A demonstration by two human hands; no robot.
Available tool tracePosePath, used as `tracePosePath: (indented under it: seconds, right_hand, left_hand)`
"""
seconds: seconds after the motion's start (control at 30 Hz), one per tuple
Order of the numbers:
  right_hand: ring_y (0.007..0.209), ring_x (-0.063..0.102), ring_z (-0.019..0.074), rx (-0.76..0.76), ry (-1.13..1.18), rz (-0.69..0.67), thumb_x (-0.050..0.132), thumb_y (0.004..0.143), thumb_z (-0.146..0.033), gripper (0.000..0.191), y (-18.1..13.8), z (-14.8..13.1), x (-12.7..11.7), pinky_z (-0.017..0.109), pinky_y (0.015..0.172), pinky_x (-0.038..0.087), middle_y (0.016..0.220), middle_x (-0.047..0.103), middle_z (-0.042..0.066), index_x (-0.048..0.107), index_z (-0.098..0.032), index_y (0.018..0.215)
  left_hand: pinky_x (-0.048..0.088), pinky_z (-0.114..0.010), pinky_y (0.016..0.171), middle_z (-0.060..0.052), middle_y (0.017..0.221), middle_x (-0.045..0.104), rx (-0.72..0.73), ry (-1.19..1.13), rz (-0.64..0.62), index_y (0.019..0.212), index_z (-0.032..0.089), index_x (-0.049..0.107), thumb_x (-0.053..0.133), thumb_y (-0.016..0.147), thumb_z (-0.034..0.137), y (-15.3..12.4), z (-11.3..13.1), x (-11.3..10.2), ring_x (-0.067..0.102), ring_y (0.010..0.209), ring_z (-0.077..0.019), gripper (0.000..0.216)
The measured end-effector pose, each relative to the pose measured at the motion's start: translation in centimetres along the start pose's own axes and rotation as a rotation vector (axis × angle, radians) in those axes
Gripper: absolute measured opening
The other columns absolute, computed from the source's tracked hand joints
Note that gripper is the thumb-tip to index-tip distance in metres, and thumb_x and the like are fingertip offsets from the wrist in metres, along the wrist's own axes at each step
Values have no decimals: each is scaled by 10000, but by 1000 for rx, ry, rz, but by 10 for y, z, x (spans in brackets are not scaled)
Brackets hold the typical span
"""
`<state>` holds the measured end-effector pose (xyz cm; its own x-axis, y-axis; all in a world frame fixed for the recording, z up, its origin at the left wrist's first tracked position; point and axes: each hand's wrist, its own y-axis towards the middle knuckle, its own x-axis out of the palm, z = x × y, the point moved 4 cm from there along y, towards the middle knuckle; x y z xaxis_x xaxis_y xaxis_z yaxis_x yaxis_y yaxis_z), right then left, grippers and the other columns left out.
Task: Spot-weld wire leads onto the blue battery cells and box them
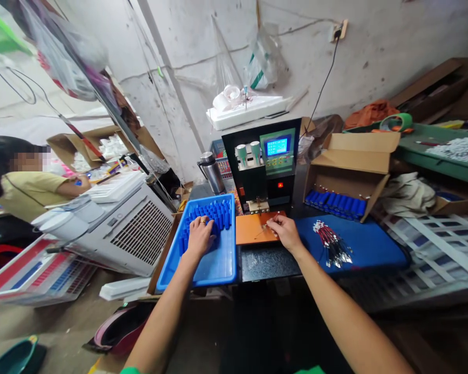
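My left hand [200, 235] reaches into a blue plastic tray [228, 278], its fingers curled down onto the blue cylindrical battery cells [218, 210] standing upright there. The hand hides its fingertips and whatever they grip. Over an orange board [249, 229], my right hand [284, 231] pinches a thin wire lead [263, 228] between thumb and fingers. Behind the board stands a black spot welder [239, 182] with a lit blue display. Right of the board, a bundle of red and black wire leads [331, 244] with white connectors lies on a blue mat [370, 246].
An open cardboard box [354, 161] with wrapped blue battery packs [335, 202] stands behind the mat. A steel thermos [211, 172] sits behind the tray. At left are a white air cooler [136, 228] and another person [27, 182] working. A green tray [440, 156] is at far right.
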<state>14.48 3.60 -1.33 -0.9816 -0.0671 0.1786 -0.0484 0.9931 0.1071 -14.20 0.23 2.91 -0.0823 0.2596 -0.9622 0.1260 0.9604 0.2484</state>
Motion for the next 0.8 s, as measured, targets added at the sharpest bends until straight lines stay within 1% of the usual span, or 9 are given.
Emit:
tracePosePath:
  seconds: [0.03,0.1,0.2,0.3,0.4,0.47,0.53,0.63,0.8]
  right_hand:
    - [421,411,109,-2,4,0,695,644,-442,281,1,1,0,235,430,306,483,496,-39,577,-191,605]
    - [423,416,108,-1,20,2,701,647,-439,281,2,4,-1,232,429,306,490,499,-40,580,-189,612]
    - [416,412,100,12,56,3,706,654,-430,277,3,4,-2,225,422,303,493,504,-42,580,-185,619]
    - [417,415,98,28,80,3,702,655,-418,265,3,3,-3,220,420,307,494,510,-40,588,-181,623]
    - [423,421,97,33,87,4,693,660,-407,251,4,1,-4,218,422,312,498,521,-37,598,-177,623]
    - [426,425,96,33,96,7,691,658,-398,242,5,0,-4,217,423,316,499,525,-36,603,-176,622]
    - [426,428,94,40,117,11,691,649,-386,231,6,0,-4,213,424,322,496,521,-39,604,-173,625]
    - [418,417,86,76,181,21,690,635,-377,227,9,2,-4,203,409,308,496,512,-46,593,-172,632]
    - [417,402,76,108,257,33,693,633,-382,244,13,3,-4,189,394,278,493,499,-55,567,-174,642]
  left_hand:
    - [335,-483,982,-139,1260,562,10,-18,-1,1113,232,605,663,708,155,0,2,1,446,1205,-358,417]
    - [376,-462,930,-138,1109,635,26,-78,-27,1025,217,610,645,722,141,-1,6,1,516,1110,-344,314]
    - [439,-381,811,-87,886,667,-6,-245,-64,935,213,587,599,759,150,-4,11,1,596,921,-282,187]
    - [468,-322,775,-44,904,668,-102,-507,32,935,213,564,608,778,236,-6,15,-10,622,854,-218,164]
    - [484,-297,742,-22,892,669,-202,-764,170,961,203,575,656,758,333,-4,26,-24,626,777,-177,255]
    - [490,-290,716,-22,884,675,-229,-929,198,990,194,581,685,733,362,2,40,-29,630,744,-165,324]
    - [491,-288,701,-27,856,684,-224,-1066,178,1015,183,579,699,715,361,12,57,-27,636,719,-162,369]
    - [475,-277,669,-23,762,680,-185,-1161,110,1024,166,592,696,706,340,30,87,-15,619,660,-153,377]
    - [396,-230,560,24,630,586,-140,-1136,85,826,151,638,700,667,335,54,121,4,518,562,-114,251]
